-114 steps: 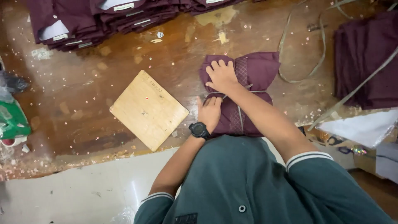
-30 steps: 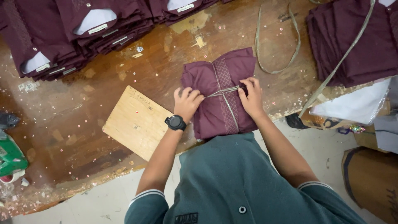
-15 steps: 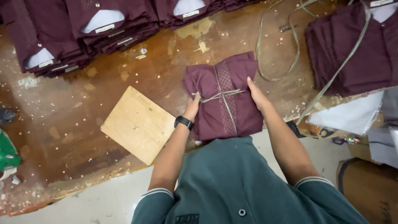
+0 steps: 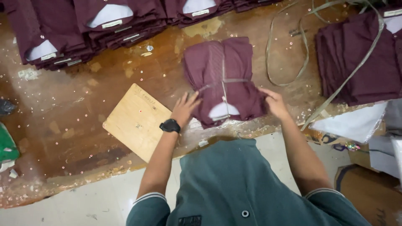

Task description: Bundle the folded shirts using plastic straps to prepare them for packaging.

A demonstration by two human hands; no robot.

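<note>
on the worn brown tabletop [image 4: 83, 104] a tied maroon shirt bundle [image 4: 224, 79] lies between both hands; left hand [image 4: 184, 109] fingers spread at its left edge, right hand [image 4: 274, 102] fingers together against its right edge.

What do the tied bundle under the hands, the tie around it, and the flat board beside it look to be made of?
Bundle: maroon woven or knit cloth, matte, soft folds, likely folded garments. Tie: thin flat grey-beige strip, probably plastic or fabric tape; too fine to tell. Board: pale, unfinished plywood or pressed wood, matte, light grain. Left hand and right hand press the bundle's near corners.
</note>
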